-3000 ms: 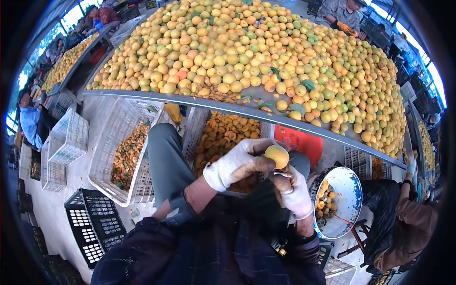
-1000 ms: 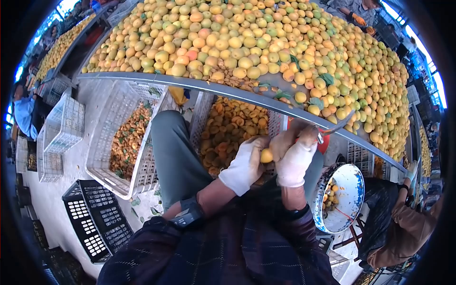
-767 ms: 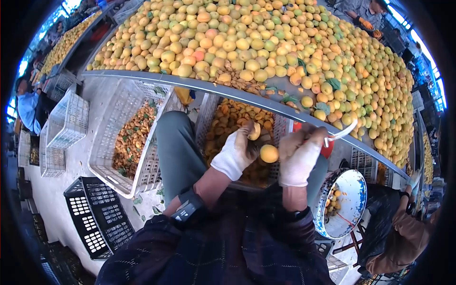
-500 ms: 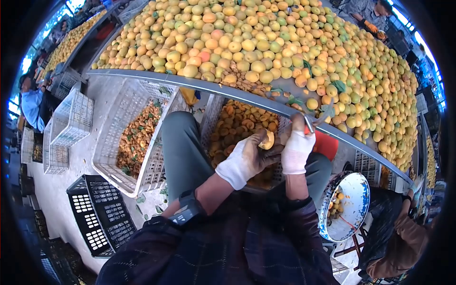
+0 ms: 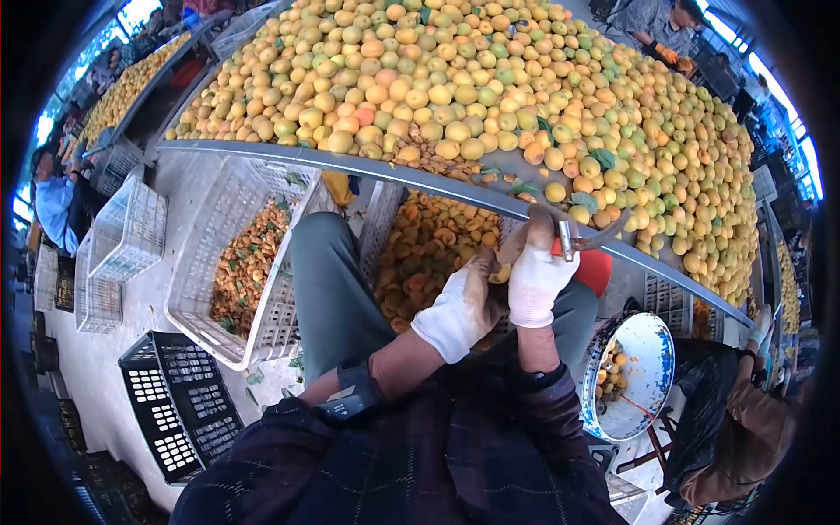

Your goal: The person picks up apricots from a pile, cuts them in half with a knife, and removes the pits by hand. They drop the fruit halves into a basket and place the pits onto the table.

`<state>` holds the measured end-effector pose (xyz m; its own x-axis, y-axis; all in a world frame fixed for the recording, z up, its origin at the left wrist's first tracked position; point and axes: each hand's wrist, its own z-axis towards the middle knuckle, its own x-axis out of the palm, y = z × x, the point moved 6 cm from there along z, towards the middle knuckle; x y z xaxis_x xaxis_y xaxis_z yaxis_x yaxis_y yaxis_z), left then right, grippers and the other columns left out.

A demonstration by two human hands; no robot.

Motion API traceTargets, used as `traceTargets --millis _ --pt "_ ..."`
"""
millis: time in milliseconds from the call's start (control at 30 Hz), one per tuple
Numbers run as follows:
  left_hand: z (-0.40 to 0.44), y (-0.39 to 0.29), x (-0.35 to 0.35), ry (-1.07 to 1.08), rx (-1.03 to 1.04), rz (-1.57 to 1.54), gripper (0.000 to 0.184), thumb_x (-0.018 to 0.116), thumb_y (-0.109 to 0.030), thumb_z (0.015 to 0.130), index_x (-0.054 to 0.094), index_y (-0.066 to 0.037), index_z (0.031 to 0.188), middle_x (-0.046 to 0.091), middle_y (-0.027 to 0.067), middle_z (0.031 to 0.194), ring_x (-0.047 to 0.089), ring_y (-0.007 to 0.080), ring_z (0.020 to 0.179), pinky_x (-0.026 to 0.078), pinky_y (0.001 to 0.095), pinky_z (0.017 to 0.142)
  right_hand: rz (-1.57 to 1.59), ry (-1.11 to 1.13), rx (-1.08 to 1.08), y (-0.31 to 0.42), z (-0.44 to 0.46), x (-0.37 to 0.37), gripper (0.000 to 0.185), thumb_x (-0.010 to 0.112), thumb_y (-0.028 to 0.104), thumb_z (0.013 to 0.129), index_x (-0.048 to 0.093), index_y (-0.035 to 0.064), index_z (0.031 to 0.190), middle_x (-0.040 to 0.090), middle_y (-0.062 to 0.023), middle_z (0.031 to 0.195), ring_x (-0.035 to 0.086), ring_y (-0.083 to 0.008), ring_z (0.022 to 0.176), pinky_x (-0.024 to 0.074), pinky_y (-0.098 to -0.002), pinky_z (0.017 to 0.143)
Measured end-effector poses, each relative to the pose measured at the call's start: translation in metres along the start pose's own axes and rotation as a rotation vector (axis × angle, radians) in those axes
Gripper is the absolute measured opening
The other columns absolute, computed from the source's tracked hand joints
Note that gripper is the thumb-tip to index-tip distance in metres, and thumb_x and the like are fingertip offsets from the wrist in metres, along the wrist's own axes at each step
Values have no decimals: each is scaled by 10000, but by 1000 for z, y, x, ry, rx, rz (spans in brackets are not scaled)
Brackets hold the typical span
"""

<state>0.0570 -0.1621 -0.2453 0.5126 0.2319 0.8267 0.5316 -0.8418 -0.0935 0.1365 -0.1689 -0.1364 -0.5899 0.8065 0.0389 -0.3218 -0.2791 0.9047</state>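
White work gloves with stained fingers cover both hands. My left hand (image 5: 462,304) is closed round a yellow-orange fruit (image 5: 500,273), which shows only in part between the two hands. Close beside it, my right hand (image 5: 540,273) grips a curved knife (image 5: 599,238) by its red handle, with the blade pointing right, away from the fruit. Under the hands stands a crate (image 5: 378,229) of fruit halves (image 5: 429,236). Beyond them a large heap of whole fruit (image 5: 437,79) lies on a metal-edged table (image 5: 420,178).
A light crate (image 5: 197,262) with small brown-orange pieces stands left, near a black crate (image 5: 188,394). At right are a white-and-blue bucket (image 5: 647,359) with fruit and pits and a seated co-worker (image 5: 735,420). Another person (image 5: 661,35) works across the table.
Three seconds ago a whole fruit was held up between the hands. A piece was then split off, and now the hands have come together again, with the knife blade turned outward to the right.
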Motion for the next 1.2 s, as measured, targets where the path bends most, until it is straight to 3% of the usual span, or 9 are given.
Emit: traceTargets --millis 100,233,300,500,567,833,900,1000,1200 --pt "-17 0 8 -120 57 196 258 419 -331 993 479 -80 989 541 136 1033 581 268 946 502 425 851 83 32 118 3 0 -3 141 616 107 864 614 -1 954 562 1 784 510 -65 708 399 -208 623" --pt "-33 1 9 -181 63 336 266 447 -376 979 465 -113 943 514 90 878 544 228 722 477 356 630 90 40 73 -13 7 -18 216 546 229 928 596 37 842 466 32 621 409 -57 519 337 -219 481" --pt "-35 3 10 -164 26 345 269 454 -385 975 458 -120 926 501 77 817 520 211 650 445 323 547 754 80 643 -32 -2 -16 334 522 339 953 513 109 711 349 58 530 296 -58 404 240 -230 382" --pt "-37 17 11 -97 -139 312 364 389 -444 979 510 -105 925 550 89 720 478 149 504 330 243 445 973 64 710 -60 -5 -27 328 510 407 950 470 138 767 240 77 503 202 -52 360 168 -231 338" --pt "-42 19 14 -19 -196 257 387 363 -441 984 530 -94 942 575 100 730 463 138 470 326 241 439 1409 138 915 -67 -15 -16 316 498 386 958 468 139 763 258 73 519 202 -55 368 176 -230 336" --pt "-42 -18 16 44 -67 368 146 497 -149 946 496 -47 1050 593 99 823 535 158 605 416 279 508 1069 263 562 -25 13 -26 361 543 387 938 472 123 702 330 62 523 279 -58 371 200 -238 334" --pt "-46 -34 24 150 -18 433 218 505 -77 903 480 -52 1118 593 97 828 549 161 625 423 286 526 472 242 588 -18 15 -37 287 596 302 912 580 56 765 480 35 581 421 -59 428 321 -217 382" --pt "-55 -35 41 172 68 701 386 506 -60 866 447 -68 1247 585 75 849 555 148 675 429 287 559 -141 646 190 -15 -2 -14 313 663 175 807 623 -42 1029 645 -49 786 603 -97 712 479 -236 654" --pt "-59 -44 61 270 185 1015 534 569 -93 844 385 -60 1344 603 72 888 588 147 724 461 255 583 301 310 699 -50 -9 -17 189 643 172 851 640 -1 926 582 -5 636 502 -52 500 386 -217 452"
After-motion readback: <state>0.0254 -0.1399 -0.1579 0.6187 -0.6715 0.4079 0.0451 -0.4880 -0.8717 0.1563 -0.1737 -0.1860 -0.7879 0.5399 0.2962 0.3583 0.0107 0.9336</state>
